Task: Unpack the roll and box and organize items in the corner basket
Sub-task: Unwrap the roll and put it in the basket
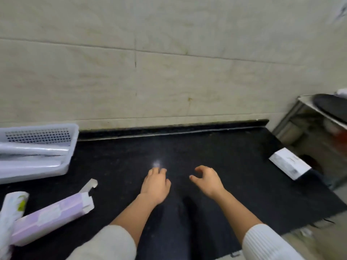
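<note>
head view, looking down and forward, close over dark counter point(206, 151)

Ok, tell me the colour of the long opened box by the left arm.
Pale purple box with white end flaps, seen in the head view.

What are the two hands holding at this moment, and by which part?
Nothing is held. The left hand and the right hand are both empty, fingers loosely curled above the black counter.
</note>
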### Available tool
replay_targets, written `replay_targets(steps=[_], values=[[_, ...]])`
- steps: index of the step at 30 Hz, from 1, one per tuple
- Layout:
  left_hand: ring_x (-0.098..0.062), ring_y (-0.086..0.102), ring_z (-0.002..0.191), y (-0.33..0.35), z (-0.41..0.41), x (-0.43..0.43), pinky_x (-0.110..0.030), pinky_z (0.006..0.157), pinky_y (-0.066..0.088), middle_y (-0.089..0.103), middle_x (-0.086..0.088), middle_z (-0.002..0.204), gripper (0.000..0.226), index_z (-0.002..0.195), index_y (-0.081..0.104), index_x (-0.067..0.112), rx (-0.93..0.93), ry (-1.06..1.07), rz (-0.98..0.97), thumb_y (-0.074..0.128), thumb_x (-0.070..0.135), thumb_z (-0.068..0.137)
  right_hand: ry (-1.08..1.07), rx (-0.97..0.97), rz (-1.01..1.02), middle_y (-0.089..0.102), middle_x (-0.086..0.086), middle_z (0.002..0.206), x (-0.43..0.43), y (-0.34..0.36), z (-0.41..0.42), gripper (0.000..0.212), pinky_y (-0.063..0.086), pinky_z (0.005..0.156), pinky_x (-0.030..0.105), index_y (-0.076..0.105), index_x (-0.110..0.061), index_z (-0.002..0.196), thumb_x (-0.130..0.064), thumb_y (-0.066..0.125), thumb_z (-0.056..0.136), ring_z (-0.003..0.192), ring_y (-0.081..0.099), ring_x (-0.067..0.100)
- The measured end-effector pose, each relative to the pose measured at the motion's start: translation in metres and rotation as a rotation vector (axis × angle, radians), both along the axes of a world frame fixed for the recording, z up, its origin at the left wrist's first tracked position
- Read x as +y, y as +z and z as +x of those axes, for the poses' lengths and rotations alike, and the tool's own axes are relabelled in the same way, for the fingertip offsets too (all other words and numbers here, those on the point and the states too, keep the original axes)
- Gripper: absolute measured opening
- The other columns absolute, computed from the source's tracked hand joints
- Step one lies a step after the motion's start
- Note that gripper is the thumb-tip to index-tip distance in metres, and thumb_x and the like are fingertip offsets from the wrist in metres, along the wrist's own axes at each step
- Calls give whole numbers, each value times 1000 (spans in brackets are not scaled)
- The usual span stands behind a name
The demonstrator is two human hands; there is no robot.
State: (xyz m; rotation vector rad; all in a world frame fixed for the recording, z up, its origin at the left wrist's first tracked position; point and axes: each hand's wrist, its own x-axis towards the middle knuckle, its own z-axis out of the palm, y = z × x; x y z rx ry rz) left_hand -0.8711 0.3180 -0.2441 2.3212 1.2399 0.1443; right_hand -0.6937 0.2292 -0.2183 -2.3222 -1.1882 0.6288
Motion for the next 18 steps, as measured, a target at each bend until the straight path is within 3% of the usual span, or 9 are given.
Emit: replay_targets(steps=[5, 11, 15, 18], values=[[-26, 28, 140, -10, 122, -33, -37, 113, 31, 35, -9, 150, 47, 142, 39, 14, 23, -124, -2, 40, 30, 97, -140, -31, -21, 60, 7, 129, -58, -9, 124, 53, 45, 97, 32, 57, -11, 128, -40, 66, 84, 120, 54, 22], [-29, 19, 146, -42, 269, -71, -40, 118, 27, 24, -13, 157, 52, 147, 31, 13, 59, -83, -70, 39, 31, 99, -183, -158, -22, 55, 9, 126, -97, -24, 287, 56, 42, 99, 37, 53, -11, 129, -41, 66, 83, 122, 46, 26], [-28, 5, 150, -74, 325, -105, -40, 122, 16, 5, -13, 163, 60, 153, 16, 16, 114, -38, -116, 36, 38, 101, -195, -299, -106, 50, 11, 133, -124, -28, 379, 57, 37, 102, 42, 53, -10, 128, -42, 66, 83, 127, 38, 30], [-27, -15, 149, -97, 340, -122, -42, 122, -1, -20, -11, 160, 68, 153, -8, 19, 212, -21, -84, 24, 49, 100, -236, -375, -165, 38, 10, 145, -133, -31, 433, 68, 32, 104, 46, 45, -12, 134, -44, 68, 79, 133, 30, 32]])
